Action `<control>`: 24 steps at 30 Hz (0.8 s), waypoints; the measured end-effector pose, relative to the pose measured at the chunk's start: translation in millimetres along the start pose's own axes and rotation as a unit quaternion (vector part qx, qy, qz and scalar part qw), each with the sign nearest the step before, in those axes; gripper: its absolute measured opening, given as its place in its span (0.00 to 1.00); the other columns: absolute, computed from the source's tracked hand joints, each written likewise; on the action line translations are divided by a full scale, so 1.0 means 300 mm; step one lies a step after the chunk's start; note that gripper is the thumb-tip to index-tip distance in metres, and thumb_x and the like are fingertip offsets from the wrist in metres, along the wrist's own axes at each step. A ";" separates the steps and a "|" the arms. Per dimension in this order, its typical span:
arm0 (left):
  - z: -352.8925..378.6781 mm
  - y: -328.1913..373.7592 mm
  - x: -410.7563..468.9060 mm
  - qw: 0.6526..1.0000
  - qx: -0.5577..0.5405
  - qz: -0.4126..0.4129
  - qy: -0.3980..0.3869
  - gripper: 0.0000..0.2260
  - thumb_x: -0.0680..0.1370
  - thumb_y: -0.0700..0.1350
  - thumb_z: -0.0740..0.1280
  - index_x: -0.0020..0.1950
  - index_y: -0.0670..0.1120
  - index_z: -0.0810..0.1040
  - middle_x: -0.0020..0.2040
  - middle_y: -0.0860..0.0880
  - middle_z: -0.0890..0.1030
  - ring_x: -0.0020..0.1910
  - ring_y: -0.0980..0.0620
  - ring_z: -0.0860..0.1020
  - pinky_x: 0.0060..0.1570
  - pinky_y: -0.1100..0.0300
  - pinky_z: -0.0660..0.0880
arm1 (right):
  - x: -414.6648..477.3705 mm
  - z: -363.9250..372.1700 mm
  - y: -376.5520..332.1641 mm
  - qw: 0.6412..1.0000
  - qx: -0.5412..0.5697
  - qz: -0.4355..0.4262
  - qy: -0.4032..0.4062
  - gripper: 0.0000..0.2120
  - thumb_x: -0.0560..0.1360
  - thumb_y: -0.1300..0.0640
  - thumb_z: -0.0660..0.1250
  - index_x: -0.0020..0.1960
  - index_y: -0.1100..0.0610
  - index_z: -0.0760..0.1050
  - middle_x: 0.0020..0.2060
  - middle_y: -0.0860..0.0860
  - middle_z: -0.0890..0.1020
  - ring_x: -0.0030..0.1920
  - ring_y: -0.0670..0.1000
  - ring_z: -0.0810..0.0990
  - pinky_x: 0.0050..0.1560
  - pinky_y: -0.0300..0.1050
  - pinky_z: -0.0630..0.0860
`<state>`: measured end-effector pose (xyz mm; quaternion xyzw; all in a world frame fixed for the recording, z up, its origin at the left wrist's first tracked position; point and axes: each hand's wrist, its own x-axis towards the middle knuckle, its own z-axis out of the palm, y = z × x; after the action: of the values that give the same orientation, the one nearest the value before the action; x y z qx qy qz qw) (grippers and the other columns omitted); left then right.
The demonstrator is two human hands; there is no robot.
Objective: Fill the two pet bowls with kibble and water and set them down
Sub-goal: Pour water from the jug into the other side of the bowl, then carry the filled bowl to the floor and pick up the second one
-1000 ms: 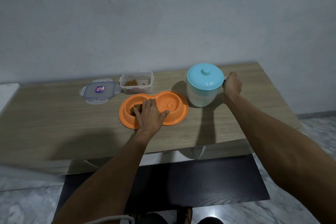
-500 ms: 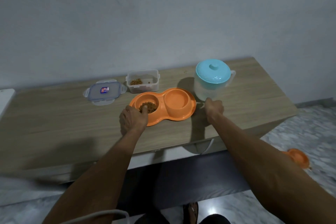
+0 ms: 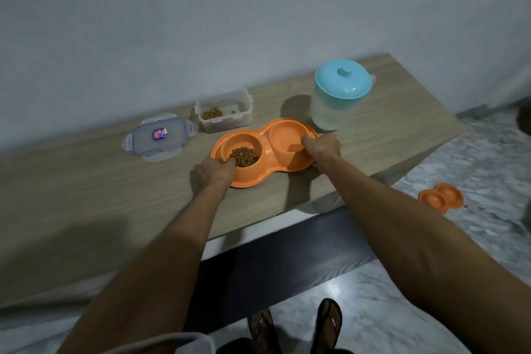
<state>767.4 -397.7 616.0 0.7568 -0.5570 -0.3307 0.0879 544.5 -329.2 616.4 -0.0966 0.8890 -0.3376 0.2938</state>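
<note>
Two-handed hold on the orange double bowl (image 3: 260, 178), which sits on the tabletop (image 3: 86, 195) near its front edge, with kibble (image 3: 243, 156) in the well by the left hand (image 3: 214, 172); water in the other well cannot be confirmed. Each grip is closed over one end of the rim, the right hand (image 3: 323, 149) at the opposite end. Risk: an uneven lift would tilt the dish and spill its contents; a slipping grip could drop it to the floor (image 3: 488, 167), near the second orange bowl (image 3: 442, 197).
</note>
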 end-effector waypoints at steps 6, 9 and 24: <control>0.036 -0.027 -0.059 1.000 -0.027 -0.011 -0.010 0.29 0.61 0.66 0.66 0.50 0.45 0.83 0.49 0.42 0.83 0.49 0.39 0.81 0.50 0.45 0.79 | -0.058 -0.081 0.099 1.000 0.020 0.006 0.008 0.31 0.63 0.42 0.68 0.60 0.60 0.77 0.59 0.60 0.78 0.55 0.64 0.79 0.53 0.60 0.81; 0.067 -0.013 -0.122 0.999 -0.038 -0.013 -0.005 0.30 0.60 0.66 0.67 0.50 0.45 0.82 0.49 0.42 0.83 0.47 0.39 0.82 0.49 0.44 0.80 | -0.083 -0.161 0.154 0.999 0.031 0.006 0.019 0.29 0.66 0.43 0.69 0.60 0.60 0.78 0.58 0.60 0.79 0.54 0.63 0.80 0.53 0.55 0.80; 0.448 0.256 -0.894 0.988 -0.123 0.086 -0.035 0.25 0.68 0.56 0.72 0.56 0.39 0.81 0.58 0.37 0.79 0.53 0.37 0.80 0.53 0.49 0.79 | -0.025 -0.970 0.622 0.991 0.120 0.001 0.051 0.22 0.61 0.48 0.69 0.50 0.61 0.77 0.51 0.58 0.81 0.49 0.61 0.81 0.48 0.58 0.83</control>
<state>583.5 -152.2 659.5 0.6774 -0.5782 -0.4136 0.1889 384.7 -27.7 671.7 -0.0428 0.8562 -0.4458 0.2574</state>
